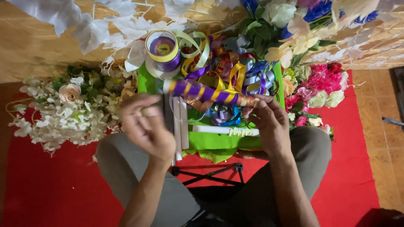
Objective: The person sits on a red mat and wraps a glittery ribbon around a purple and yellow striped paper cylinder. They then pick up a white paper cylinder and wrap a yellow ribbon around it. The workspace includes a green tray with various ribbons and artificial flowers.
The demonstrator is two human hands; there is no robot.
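Note:
My right hand (269, 122) pinches the right end of a stick (210, 93) wound with purple and yellow ribbon in spiral stripes. The stick lies nearly level over a green cloth (214, 145). My left hand (145, 124) is blurred, fingers curled near the stick's left end, and seems to hold a thin strip of ribbon. Behind the stick stand two ribbon rolls, purple and yellow (163, 49). A heap of loose curled ribbons (223, 63) lies beside them. Under the stick lie several white sticks (181, 126) and a blue ribbon rosette (223, 114).
White artificial flowers (63, 109) lie at my left on a red mat (50, 185). Pink and cream flowers (320, 86) sit at my right, blue and white ones (290, 17) behind. A black stand (210, 172) rests between my knees. Woven mat and tiled floor lie beyond.

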